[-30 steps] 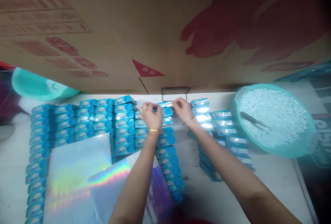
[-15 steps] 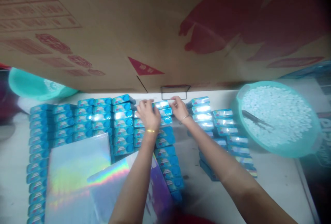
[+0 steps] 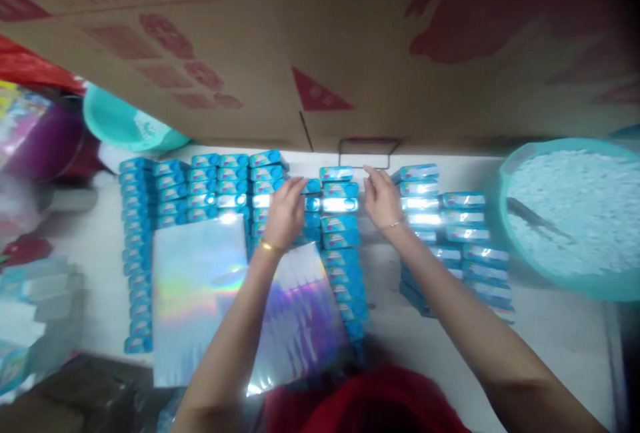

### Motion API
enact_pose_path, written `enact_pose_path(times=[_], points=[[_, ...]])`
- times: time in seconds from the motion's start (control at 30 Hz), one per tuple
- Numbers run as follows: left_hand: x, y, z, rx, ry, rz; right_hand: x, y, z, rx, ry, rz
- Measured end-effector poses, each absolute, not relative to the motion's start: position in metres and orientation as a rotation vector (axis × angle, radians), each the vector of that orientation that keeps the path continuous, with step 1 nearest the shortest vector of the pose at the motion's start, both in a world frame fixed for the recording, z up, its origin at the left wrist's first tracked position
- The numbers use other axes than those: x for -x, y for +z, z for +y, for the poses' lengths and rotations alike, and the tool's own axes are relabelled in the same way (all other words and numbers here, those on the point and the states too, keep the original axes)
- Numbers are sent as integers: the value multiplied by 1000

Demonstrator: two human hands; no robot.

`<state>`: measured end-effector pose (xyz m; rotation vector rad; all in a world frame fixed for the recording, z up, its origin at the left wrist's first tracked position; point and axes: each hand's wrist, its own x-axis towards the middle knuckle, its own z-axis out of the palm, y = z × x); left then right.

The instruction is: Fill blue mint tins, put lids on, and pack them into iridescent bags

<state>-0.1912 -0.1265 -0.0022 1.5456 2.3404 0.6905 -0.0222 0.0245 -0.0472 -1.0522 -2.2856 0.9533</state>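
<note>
The left grip point(image 3: 286, 216) was bent over the rows of small blue boxes point(image 3: 231, 186), its fingertips beside the boxes there; I cannot tell if it was pinching one of them. The right grip point(image 3: 384, 203) was a little spread, thumb and first finger apart, and no object was seen in it. Between the two grips, near both, lay one blue box point(image 3: 336, 173) at the far end of its row, with a shiny upper face. The contents of the boxes could not be seen. More rows of blue boxes stood on the bench point(image 3: 555, 346), just to the right of the right grip.

Farther right from this grip was a green basin point(image 3: 543, 274), filled widely with small white pieces point(image 3: 600, 206); a dark tool point(image 3: 537, 218), similar to tweezers, lay upon them. Well to the left of the left grip, another green basin point(image 3: 107, 119) held white pieces point(image 3: 149, 127) at one side. Beyond both grips stood a big carton point(image 3: 280, 33), and its inside was hidden. Nearer than the left grip lay silvery sheets point(image 3: 200, 286).
</note>
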Motion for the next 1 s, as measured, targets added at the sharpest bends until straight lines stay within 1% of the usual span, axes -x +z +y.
enact_pose_path(times=[0.07,0.13,0.2,0.27,0.33,0.43,0.63,0.73,0.83,0.93,1.0], points=[[201,12,-178,-1534,649,2301,26,-24,-8,899,975,-2307],[203,20,-226,-1509,493,2326,34,-7,-51,705,1014,-2446],[199,20,-263,-1500,302,2389,45,-1,-94,540,996,-2621],[191,16,-284,-1481,192,2437,56,-7,-129,427,939,-2774],[184,12,-292,-1444,199,2440,63,-17,-149,383,873,-2874],[180,8,-291,-1447,245,2440,68,-31,-155,394,796,-2926],[174,-4,-289,-1762,215,2501,70,-38,-149,400,672,-2934],[159,-10,-301,-1791,283,2516,70,-40,-151,405,648,-2950],[137,0,-316,-1734,452,2462,71,-43,-153,427,683,-2964],[119,24,-323,-1486,815,2452,70,-43,-152,471,839,-2881],[115,41,-318,-1090,1162,2510,65,-37,-150,470,1043,-2687]])
